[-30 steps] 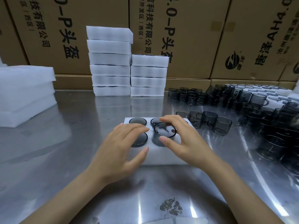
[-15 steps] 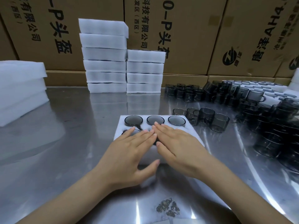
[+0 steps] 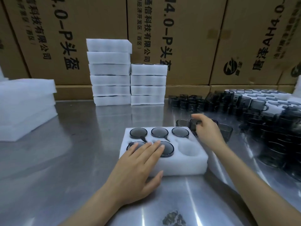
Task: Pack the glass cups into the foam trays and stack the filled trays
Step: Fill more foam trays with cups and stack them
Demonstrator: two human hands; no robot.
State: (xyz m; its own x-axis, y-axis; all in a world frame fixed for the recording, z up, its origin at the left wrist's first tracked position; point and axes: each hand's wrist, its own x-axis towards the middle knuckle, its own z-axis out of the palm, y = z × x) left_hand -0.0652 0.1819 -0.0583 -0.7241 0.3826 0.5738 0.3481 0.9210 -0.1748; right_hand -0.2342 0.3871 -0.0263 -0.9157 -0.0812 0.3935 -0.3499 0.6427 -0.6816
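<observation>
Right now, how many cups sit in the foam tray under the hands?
5. Three fill the back row: left, middle, right. Two sit in front: left, partly under the left hand, and middle. The front-right pocket is empty.

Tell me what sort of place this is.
Probably a packing area in a warehouse or factory: printed cardboard cartons along the wall, stacked foam trays, and many dark glass cups on a steel table.

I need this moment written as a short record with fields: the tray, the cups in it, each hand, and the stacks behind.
tray: white six-pocket foam tray on the steel table
filled pockets: five, with smoky grey glass cups
empty pocket: front right
left hand: flat on the tray, over the front cups
right hand: grips a loose grey cup beside the tray
stacks: two piles of white foam trays at the back
</observation>
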